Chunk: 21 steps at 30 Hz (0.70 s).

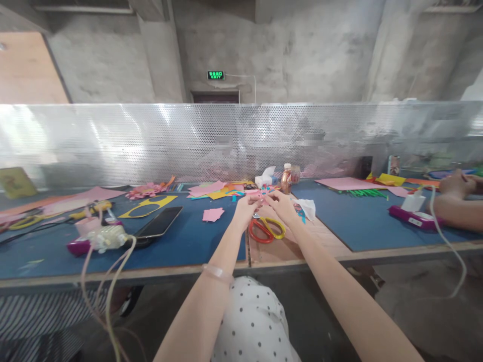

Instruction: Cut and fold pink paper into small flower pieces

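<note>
My left hand (247, 206) and my right hand (281, 203) meet over the table joint, fingertips closed on a small pink and blue paper piece (263, 193). Its exact shape is too small to make out. Just below the hands lie scissors (261, 232) with a red and a yellow handle loop, their blades mostly hidden. To the left of my left hand rests a little stack of pink paper pieces (213, 214). A crumpled white tissue (307, 208) with blue scraps is beside my right hand.
Behind the hands stand a bottle (287, 178) and a tissue pack (266, 178). A tablet (160, 223), a purple power strip (79, 246) with cables and cut yellow paper (149, 206) lie left. Another person's hands (458, 186) are at far right, near a second power strip (415, 217).
</note>
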Each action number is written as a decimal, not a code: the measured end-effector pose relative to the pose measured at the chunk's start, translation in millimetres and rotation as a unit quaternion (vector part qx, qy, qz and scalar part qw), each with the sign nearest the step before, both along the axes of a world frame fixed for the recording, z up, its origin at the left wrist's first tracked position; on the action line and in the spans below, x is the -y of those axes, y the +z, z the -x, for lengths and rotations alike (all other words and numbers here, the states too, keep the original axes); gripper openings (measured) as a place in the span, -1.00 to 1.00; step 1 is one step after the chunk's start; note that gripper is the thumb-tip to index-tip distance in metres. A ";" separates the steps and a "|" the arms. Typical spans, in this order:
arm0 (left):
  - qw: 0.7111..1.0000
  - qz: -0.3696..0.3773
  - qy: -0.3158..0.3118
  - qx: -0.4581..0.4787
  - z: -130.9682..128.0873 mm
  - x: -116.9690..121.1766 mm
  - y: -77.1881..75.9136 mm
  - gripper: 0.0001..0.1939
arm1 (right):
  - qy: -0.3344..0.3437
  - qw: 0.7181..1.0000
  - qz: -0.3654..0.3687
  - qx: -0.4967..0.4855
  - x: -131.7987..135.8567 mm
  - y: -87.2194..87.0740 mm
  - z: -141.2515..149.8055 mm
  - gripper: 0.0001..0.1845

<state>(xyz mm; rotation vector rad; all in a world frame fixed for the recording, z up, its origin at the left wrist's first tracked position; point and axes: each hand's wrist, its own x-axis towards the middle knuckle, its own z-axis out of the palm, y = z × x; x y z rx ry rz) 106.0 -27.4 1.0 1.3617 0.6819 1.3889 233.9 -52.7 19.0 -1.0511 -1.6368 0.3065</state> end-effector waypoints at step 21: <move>1.000 0.009 0.001 -0.015 -0.5 5.6 4.4 -0.72 | -0.006 1.000 -0.012 0.011 0.6 -1.1 1.9 -0.79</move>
